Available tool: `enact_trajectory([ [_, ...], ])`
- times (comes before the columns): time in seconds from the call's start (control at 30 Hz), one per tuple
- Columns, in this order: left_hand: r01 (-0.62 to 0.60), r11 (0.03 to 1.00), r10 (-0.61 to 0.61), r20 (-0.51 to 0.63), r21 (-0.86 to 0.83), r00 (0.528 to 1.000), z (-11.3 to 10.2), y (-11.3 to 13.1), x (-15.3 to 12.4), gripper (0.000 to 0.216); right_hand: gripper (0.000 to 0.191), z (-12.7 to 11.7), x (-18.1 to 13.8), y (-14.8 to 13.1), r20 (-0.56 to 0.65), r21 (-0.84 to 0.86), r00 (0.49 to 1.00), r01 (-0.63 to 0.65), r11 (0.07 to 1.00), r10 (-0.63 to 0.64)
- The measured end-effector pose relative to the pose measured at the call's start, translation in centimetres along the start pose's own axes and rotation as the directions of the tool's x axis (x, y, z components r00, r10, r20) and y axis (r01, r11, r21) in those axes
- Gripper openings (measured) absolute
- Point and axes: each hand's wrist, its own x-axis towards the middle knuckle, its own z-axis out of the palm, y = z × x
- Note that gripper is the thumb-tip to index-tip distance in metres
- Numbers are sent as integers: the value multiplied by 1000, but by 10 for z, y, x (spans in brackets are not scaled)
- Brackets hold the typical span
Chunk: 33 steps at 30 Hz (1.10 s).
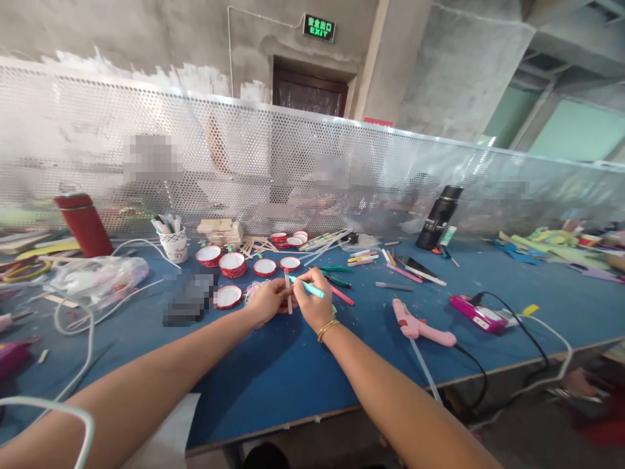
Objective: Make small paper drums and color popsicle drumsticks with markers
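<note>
My left hand (269,301) pinches a thin wooden craft stick (290,303), held upright above the blue table. The stick's upper end looks pinkish. In my right hand (316,301) is a light-blue marker pen (312,288), its tip end close to the stick. Whether the tip touches the wood I cannot tell. Just beyond my hands stand red-rimmed round pieces with white tops, among them one (265,267) and a stacked one (233,264). A bundle of pastel strands (254,291) lies beside my left hand, partly hidden by it.
A pink hot glue gun (422,327) and a magenta power strip (478,314) lie to the right with cords. Loose markers (364,257) and green-handled pliers (336,269) lie beyond my hands. At the back are a red bottle (85,225), a pen cup (173,244) and a black bottle (438,218).
</note>
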Motion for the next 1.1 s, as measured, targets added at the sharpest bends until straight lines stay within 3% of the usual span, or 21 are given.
enact_trajectory([
  [0.63,2,1000,-2,15,-9,1000,2,3,0,17,12,1,-1,-1,29,-66,999,42,997,-40],
  [1.1,11,999,-11,-2,-33,1000,2,6,-1,29,11,3,1,2,19,-81,999,48,996,-46],
])
